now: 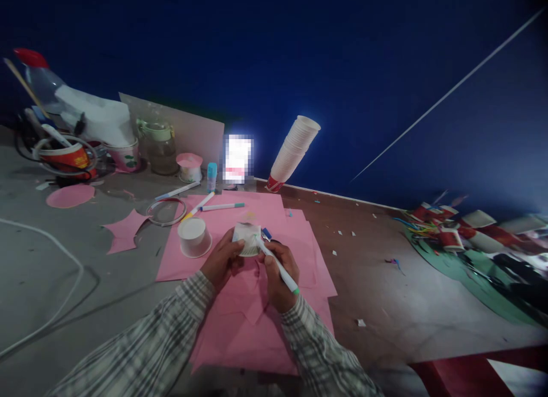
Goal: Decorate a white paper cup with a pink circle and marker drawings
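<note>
My left hand (222, 260) has its fingers closed on a small white paper cup (248, 244) with faint marks on its side. In my right hand (280, 271) is a white marker (282, 271) with a green end, its tip touching or very near the cup's surface. Both hands are over pink paper sheets (308, 317). To the left of my left hand a white paper tub (194, 237) stands upside down on the pink sheets. A blue marker cap (266, 233) is just beyond my right hand.
Markers (222, 206) and a wire ring (166, 211) lie behind the tub. Along the back stand a glue stick (212, 177), a glass jar (158, 149) and a tilted stack of paper cups (295, 152). Pink cut-outs (126, 230) and a white cable (77, 271) are leftward; a cluttered green mat (466, 283) is at right.
</note>
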Demonstrator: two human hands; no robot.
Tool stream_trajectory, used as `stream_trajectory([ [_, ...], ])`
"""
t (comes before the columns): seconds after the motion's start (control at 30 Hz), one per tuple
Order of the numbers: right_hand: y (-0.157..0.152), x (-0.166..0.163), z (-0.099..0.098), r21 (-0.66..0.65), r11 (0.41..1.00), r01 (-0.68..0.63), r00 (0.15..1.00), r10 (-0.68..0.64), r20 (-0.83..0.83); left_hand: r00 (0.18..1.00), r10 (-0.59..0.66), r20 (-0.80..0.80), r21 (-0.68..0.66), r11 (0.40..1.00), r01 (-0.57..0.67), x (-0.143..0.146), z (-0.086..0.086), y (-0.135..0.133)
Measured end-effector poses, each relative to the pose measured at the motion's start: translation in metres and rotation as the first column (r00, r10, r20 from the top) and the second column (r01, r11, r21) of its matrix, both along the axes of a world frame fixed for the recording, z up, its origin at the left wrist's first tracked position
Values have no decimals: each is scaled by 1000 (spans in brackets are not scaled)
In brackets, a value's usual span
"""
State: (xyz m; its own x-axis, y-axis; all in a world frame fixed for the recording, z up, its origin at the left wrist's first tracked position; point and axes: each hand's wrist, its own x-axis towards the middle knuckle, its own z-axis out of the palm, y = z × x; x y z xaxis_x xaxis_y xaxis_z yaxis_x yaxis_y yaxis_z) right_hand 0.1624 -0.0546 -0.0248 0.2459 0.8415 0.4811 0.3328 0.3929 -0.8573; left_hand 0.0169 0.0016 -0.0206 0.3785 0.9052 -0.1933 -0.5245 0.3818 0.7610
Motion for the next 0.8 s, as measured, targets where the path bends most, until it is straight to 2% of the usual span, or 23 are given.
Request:
stream_trajectory([
  [0.8, -2, -1, 3, 0, 999, -37, 998, 37, 54, 999, 22, 28, -12, 1000, -22, 1, 2, 0],
])
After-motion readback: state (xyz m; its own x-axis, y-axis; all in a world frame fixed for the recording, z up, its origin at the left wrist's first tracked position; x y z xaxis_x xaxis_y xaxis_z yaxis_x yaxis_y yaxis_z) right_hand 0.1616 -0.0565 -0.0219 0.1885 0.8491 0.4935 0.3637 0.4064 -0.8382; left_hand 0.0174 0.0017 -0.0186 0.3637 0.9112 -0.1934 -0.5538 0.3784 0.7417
